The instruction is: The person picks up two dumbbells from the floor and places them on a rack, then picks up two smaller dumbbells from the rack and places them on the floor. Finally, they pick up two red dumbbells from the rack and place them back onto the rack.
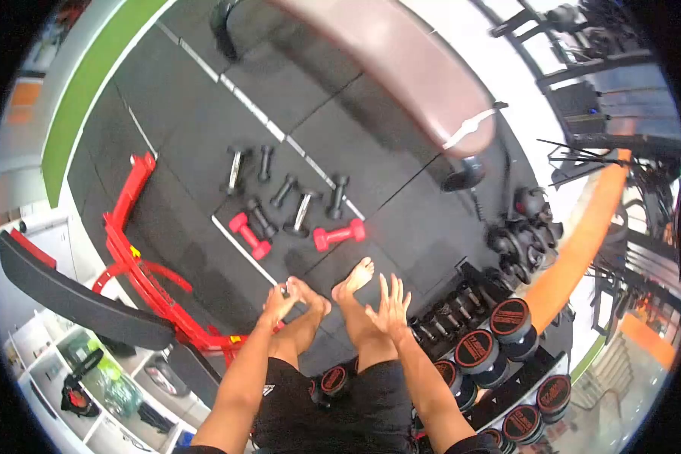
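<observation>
My left hand (281,302) hangs in front of my left leg with its fingers curled together. A small dark thing shows at its fingertips, too small to name. Over my right shin, my right hand (391,306) is open, fingers spread, holding nothing. On the floor beyond my bare feet lie several dumbbells. Nearest are a red dumbbell (250,236) on the left and another red dumbbell (339,235) on the right. Behind them are a chrome-handled dumbbell (303,213), a second chrome-handled dumbbell (236,169) and black dumbbells, one of them a black dumbbell (339,197) at the right.
A red-framed machine (147,284) with a black pad (83,295) stands at left, beside white shelves (102,435). A brown padded bench (424,68) crosses the far right. Close on my right is a rack holding large round dumbbells (480,357) and smaller ones.
</observation>
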A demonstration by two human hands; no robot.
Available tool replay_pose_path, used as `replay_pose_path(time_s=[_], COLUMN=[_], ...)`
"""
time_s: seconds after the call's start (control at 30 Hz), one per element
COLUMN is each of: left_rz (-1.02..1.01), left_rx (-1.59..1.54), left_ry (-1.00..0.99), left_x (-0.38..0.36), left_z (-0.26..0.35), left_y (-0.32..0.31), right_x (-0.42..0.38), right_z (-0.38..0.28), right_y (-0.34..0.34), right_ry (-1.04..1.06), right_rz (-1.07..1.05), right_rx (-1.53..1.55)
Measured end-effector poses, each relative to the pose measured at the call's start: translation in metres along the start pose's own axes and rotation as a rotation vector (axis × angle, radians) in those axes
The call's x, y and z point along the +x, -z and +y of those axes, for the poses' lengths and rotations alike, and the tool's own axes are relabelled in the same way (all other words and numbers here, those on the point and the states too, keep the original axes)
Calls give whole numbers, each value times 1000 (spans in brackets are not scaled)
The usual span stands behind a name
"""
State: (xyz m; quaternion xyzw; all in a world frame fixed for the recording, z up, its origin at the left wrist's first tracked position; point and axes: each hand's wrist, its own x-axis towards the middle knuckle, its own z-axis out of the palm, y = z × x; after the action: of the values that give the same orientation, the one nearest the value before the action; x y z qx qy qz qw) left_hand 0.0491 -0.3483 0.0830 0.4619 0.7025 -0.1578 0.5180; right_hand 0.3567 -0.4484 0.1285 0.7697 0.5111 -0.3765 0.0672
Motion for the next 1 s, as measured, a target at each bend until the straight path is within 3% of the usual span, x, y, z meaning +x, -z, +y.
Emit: replay_pose_path(time_s=[0.1, 0.2, 0.37, 0.43, 0.57, 0.67, 0.8, 0.93, 1.0], left_rz=[-86, 19, 6, 5, 53, -9, -239, -432, -522], left_rx=[-245, -278, -326, -302, -284, -169, 36, 142, 180], left_ry=[6, -114, -155, -149, -291, -284, -421, -452, -493], left_x=[-55, -96, -164, -180, -197, -183, -138, -167, -182], left_z=[29, 30, 58, 60, 58, 55, 64, 110, 126], left_y=[22, 34, 79, 87, 92, 95, 101, 103, 95], right_x=[-57, -110, -180, -215, -269, -309, -365, -413, -442], right_z=[10, 23, 48, 44, 40, 19, -23, -74, -99], right_y=[46, 72, 67, 79, 74, 99, 100, 64, 49], right_ry=[-133, -228, -308, -365, -359, -340, -439, -505, -572], right_rz=[29, 89, 357, 364, 588, 748, 1009, 1246, 1256], right_rx=[192, 413, 795, 905, 923, 975, 978, 1005, 1005])
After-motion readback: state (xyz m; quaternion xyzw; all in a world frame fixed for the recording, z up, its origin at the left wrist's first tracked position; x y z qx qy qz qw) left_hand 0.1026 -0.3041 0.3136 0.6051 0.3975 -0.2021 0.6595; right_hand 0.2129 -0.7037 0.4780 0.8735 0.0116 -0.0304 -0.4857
